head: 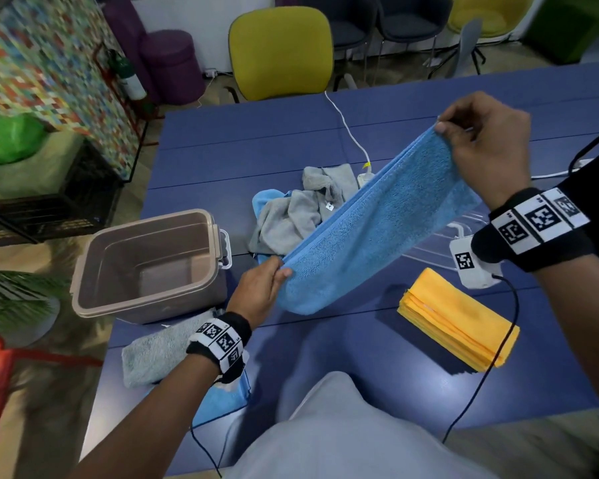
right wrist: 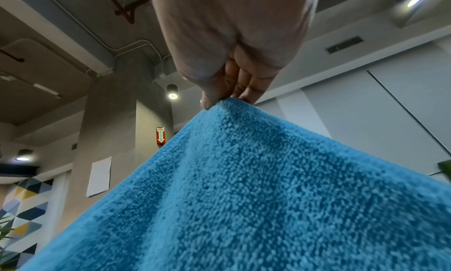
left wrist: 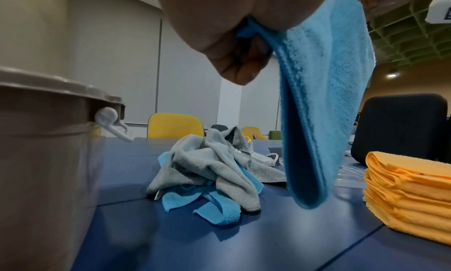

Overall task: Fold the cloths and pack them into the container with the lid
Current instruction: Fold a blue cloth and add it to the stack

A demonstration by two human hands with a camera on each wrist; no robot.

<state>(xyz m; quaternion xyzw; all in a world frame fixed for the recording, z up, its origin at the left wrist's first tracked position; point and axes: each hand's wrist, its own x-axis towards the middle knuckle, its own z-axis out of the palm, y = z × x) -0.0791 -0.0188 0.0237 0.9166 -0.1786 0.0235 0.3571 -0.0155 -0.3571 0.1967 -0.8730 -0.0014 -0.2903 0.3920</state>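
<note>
A blue cloth point(head: 367, 233), doubled over lengthwise, hangs in the air above the blue table point(head: 325, 347). My left hand point(head: 267, 281) pinches its lower left end. Raised higher at the right, my right hand point(head: 478, 146) pinches its upper end between thumb and fingers. The same blue cloth point(left wrist: 322, 94) sags in the left wrist view and fills the right wrist view point(right wrist: 256, 198). The open beige container point(head: 146, 267) stands empty at the left. No lid is clearly visible.
A heap of grey and blue cloths point(head: 298, 212) lies behind the held cloth. A folded yellow cloth point(head: 457, 323) lies at the right, a folded grey cloth point(head: 156, 354) and a blue one point(head: 222, 402) near my left wrist. White cables and a power strip point(head: 363, 174) cross the table.
</note>
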